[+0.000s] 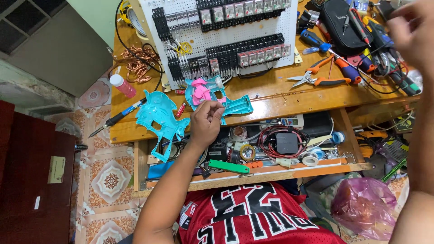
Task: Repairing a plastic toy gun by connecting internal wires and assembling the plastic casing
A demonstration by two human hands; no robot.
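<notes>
Left hand (206,121) curled, pinching the near edge of the teal toy-gun half (217,100) — long axis left to right; right hand (412,34) far right, blurred — grip unclear.

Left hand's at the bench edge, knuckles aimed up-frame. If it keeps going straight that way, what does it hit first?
Most likely the teal toy half with pink parts: the left hand is already at it. The white relay board lies beyond. Depth is unclear.

Left hand (205,121) loosely curled, arm extended, right hand (411,31) raised, blurred, fingers bent
</notes>
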